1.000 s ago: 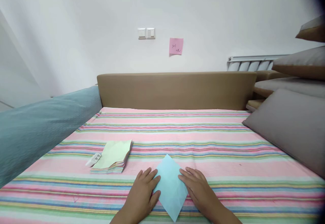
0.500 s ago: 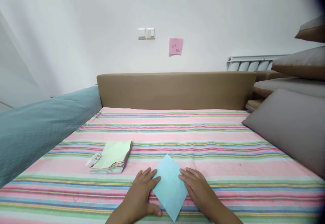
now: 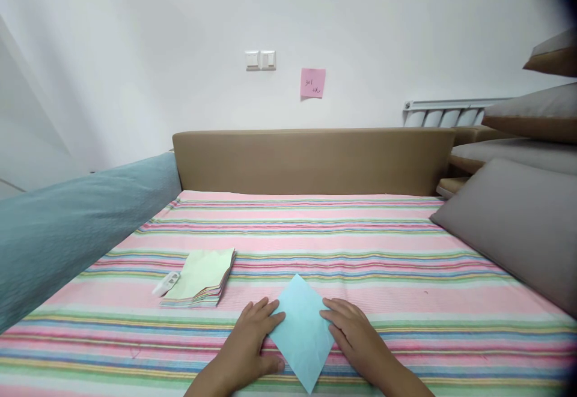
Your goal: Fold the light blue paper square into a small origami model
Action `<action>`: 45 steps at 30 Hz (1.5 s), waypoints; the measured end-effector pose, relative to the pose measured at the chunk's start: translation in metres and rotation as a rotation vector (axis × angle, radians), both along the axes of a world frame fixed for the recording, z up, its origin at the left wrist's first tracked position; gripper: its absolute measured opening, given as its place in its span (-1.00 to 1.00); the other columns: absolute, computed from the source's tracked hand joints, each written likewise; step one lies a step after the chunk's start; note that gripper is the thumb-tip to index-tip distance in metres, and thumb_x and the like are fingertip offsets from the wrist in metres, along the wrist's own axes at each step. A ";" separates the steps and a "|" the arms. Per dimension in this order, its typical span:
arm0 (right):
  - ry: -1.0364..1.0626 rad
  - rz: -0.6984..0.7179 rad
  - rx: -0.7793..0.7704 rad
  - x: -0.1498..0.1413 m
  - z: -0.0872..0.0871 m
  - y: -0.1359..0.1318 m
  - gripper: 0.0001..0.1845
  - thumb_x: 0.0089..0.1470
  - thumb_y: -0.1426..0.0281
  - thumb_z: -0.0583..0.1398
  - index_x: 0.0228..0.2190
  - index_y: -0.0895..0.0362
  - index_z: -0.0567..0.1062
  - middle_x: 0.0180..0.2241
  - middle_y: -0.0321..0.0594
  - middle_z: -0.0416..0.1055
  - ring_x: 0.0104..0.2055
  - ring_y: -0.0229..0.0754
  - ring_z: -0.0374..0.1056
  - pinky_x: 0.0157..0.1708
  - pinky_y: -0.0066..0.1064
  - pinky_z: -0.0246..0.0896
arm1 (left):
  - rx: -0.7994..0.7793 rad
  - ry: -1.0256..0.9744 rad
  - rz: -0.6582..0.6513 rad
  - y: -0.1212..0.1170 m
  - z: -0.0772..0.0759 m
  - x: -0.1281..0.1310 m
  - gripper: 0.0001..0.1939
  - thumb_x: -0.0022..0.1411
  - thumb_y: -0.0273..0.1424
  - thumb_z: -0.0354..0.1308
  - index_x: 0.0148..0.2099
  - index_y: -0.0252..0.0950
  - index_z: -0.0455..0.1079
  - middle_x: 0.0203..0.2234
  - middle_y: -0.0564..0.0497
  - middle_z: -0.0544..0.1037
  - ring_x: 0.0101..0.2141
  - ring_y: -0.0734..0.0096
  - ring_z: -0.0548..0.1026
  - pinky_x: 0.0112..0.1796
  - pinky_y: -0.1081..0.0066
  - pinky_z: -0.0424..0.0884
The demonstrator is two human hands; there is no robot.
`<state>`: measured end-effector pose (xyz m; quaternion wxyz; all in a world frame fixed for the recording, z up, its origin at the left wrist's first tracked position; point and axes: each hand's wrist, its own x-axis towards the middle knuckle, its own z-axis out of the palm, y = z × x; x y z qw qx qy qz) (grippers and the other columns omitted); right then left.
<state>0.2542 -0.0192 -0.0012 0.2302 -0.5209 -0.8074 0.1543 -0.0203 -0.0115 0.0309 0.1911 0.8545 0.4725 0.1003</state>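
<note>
A light blue sheet of paper (image 3: pixel 303 337) lies flat on the striped bedsheet (image 3: pixel 288 217), turned so that one corner points away from me and one toward me. My left hand (image 3: pixel 253 343) rests at its left corner, fingertips on the edge and thumb apart near the lower left side. On the opposite side my right hand (image 3: pixel 354 334) touches the right edge with its fingers stretched out; its thumb is hidden. Neither hand grips the paper.
To the left lies a stack of coloured paper (image 3: pixel 201 277) with a white plug-like object (image 3: pixel 166 283) beside it. Grey cushions (image 3: pixel 518 229) pile up at the right. A brown headboard (image 3: pixel 311 163) stands at the back and a blue-green padded side (image 3: pixel 85 223) at the left.
My right hand has shifted very slightly to the right along the paper's edge. My left hand and the paper stay nearly where they were.
</note>
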 end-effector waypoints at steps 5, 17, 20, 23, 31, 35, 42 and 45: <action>0.024 0.030 -0.065 0.007 0.005 -0.001 -0.61 0.12 0.28 0.00 -0.05 0.01 0.42 0.11 -0.19 0.24 0.17 -0.04 0.08 0.14 -0.04 -0.03 | 0.061 -0.011 0.019 -0.001 -0.004 -0.001 -0.23 -0.11 -0.29 0.32 0.18 -0.06 0.18 0.20 -0.05 0.13 0.18 -0.02 0.06 0.14 -0.08 -0.05; 0.022 0.037 -0.125 0.009 0.005 -0.004 -0.37 -0.17 0.43 0.08 0.04 0.02 0.34 0.17 -0.20 0.13 0.23 -0.02 -0.03 0.18 -0.05 -0.11 | 0.074 0.026 0.047 -0.002 0.003 0.004 -0.29 -0.07 -0.24 0.32 0.16 -0.12 0.22 0.17 -0.09 0.20 0.17 -0.01 0.11 0.14 -0.05 -0.02; 0.030 0.035 -0.114 0.009 0.006 -0.003 -0.37 -0.16 0.45 0.07 0.03 0.02 0.34 0.16 -0.21 0.15 0.22 -0.03 -0.01 0.18 -0.07 -0.09 | 0.077 0.045 0.036 -0.002 0.002 0.004 -0.33 -0.03 -0.23 0.30 0.15 -0.13 0.23 0.17 -0.08 0.20 0.17 0.00 0.11 0.14 -0.05 -0.01; 0.031 0.034 -0.086 0.009 0.005 -0.002 -0.41 -0.12 0.46 0.05 0.02 0.03 0.36 0.14 -0.20 0.19 0.20 -0.04 0.03 0.17 -0.07 -0.07 | 0.113 0.048 0.027 -0.001 -0.001 0.003 -0.43 0.06 -0.26 0.24 0.13 -0.14 0.26 0.16 -0.07 0.23 0.16 0.01 0.14 0.12 -0.06 0.03; 0.028 0.000 -0.002 0.005 0.000 0.003 -0.55 0.00 0.46 0.02 -0.04 0.08 0.42 0.05 -0.18 0.32 0.12 -0.05 0.16 0.11 -0.06 0.04 | 0.299 0.045 0.030 0.007 -0.009 0.008 -0.58 0.11 -0.50 0.09 0.05 -0.16 0.35 0.04 -0.04 0.39 0.05 0.07 0.33 0.03 -0.03 0.24; 0.057 -0.019 0.058 0.002 -0.005 0.006 -0.64 0.05 0.44 0.04 -0.13 0.09 0.48 -0.01 -0.15 0.39 0.05 -0.04 0.24 0.04 -0.05 0.13 | 0.380 0.011 0.039 0.010 -0.016 0.008 -0.63 0.10 -0.54 0.09 -0.04 -0.18 0.42 -0.04 -0.05 0.47 -0.03 0.09 0.41 -0.02 0.01 0.31; 0.161 -0.039 0.189 0.002 -0.008 0.009 -0.71 0.12 0.42 0.02 -0.21 0.06 0.50 -0.12 -0.17 0.46 -0.04 -0.08 0.31 -0.06 -0.11 0.24 | 0.454 -0.143 0.062 0.012 -0.017 0.008 -0.79 0.12 -0.49 0.12 -0.20 -0.19 0.49 -0.16 -0.05 0.55 -0.14 0.14 0.49 -0.09 0.04 0.38; 0.199 -0.067 0.264 0.003 -0.005 0.008 -0.72 0.13 0.40 0.02 -0.20 0.06 0.48 -0.14 -0.17 0.47 -0.07 -0.08 0.34 -0.09 -0.10 0.26 | 0.474 -0.215 0.094 0.012 -0.012 0.009 -0.84 0.16 -0.43 0.09 -0.22 -0.18 0.48 -0.19 -0.05 0.56 -0.17 0.16 0.50 -0.07 0.01 0.36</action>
